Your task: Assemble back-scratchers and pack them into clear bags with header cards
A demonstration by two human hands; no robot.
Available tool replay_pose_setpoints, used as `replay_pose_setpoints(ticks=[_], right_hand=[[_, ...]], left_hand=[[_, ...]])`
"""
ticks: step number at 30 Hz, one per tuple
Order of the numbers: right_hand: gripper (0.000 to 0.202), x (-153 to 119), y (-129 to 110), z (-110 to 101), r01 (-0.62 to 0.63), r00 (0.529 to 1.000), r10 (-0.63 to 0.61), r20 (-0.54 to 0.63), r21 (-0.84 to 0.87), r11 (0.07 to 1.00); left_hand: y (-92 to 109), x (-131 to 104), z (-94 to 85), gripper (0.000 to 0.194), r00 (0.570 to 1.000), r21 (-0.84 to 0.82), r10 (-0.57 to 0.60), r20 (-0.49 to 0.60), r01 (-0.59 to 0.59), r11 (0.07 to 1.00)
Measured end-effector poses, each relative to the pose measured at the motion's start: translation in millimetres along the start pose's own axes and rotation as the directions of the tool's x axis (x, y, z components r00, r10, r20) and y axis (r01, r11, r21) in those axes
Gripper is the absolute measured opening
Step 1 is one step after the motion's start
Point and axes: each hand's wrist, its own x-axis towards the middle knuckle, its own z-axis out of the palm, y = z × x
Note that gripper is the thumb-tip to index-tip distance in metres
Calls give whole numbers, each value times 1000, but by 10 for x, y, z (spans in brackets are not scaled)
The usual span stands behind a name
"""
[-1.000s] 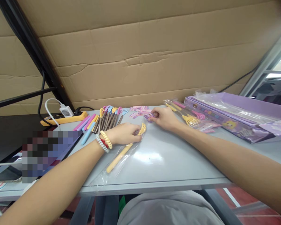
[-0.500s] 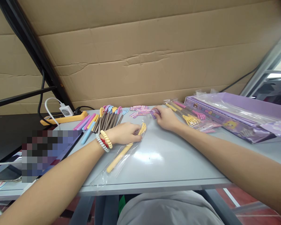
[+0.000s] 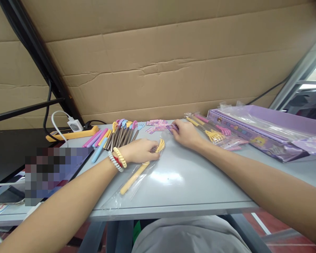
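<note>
On the tabletop, my left hand (image 3: 144,149) is closed around a yellow back scratcher (image 3: 134,177) in a clear plastic sleeve (image 3: 115,202). Its claw-shaped head (image 3: 161,144) sticks out past my fingers, and its handle slants toward the table's front edge. Farther right, my right hand (image 3: 187,133) pinches a small purple printed card (image 3: 170,128) between thumb and fingers. Just left of that card lies a loose spread of similar pink-purple cards (image 3: 157,123). Behind my left hand are several unwrapped back scratchers (image 3: 124,133) with coloured claw heads and dark metal rods.
Bagged back scratchers (image 3: 209,130) lie right of my right hand, beside an open purple display box (image 3: 255,138). At the left are a yellow power strip (image 3: 88,132) with a white charger, a tablet-like device (image 3: 68,172) and a phone (image 3: 12,195). Cardboard (image 3: 168,70) stands behind.
The purple card in my right hand has tilted and shifted slightly left. My left hand and the yellow back scratcher have stayed in place.
</note>
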Motion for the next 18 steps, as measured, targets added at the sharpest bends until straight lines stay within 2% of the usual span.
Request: replay_pose_setpoints(ticks=[8,18], right_hand=[[4,15,27,27,-3,1000,4,-6,61,998],[27,20,-18,-13,-28,1000,29,-1,212,977]], left_hand=[[1,1,0,27,1000,-7,-5,-3,5,1000],[7,-3,6,27,1000,1,-7,-5,7,1000]])
